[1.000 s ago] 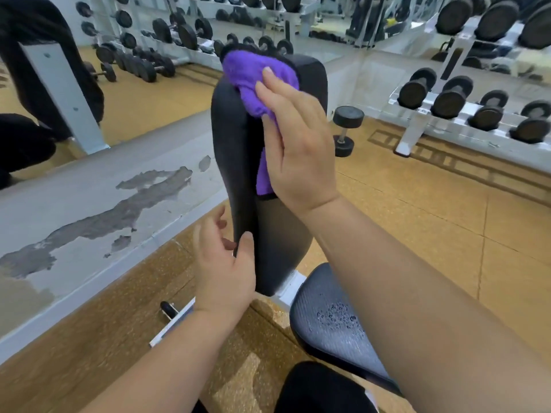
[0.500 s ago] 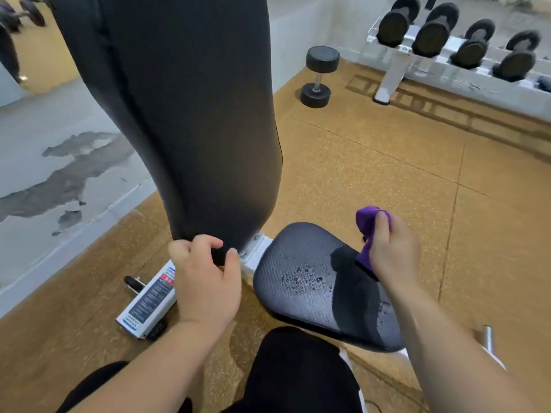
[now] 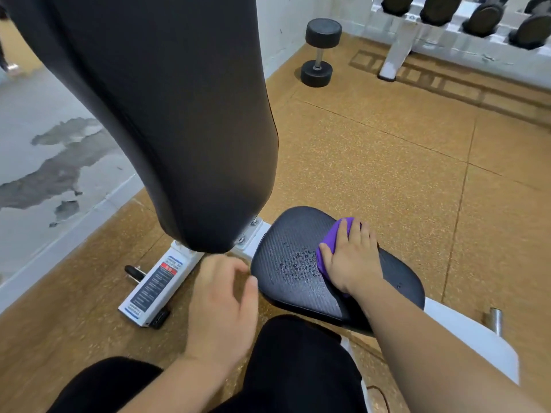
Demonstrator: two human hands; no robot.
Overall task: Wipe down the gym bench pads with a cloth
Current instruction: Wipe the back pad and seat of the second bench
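Cloth (image 3: 334, 245) pressed flat under right hand (image 3: 351, 260) mid seat pad (image 3: 292, 281); left hand (image 3: 220, 308) fingers loosely curled, empty.

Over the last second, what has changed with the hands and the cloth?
The right hand carried the purple cloth from the top of the back pad down onto the seat pad, beside the droplets. The left hand let go of the back pad's lower edge. The benches and the standing dumbbell stayed put.

Gym, dumbbell rack (image 3: 396, 34), loose dumbbell (image 3: 319, 52), padded bench seat (image 3: 286, 245), rubber floor (image 3: 387, 174)
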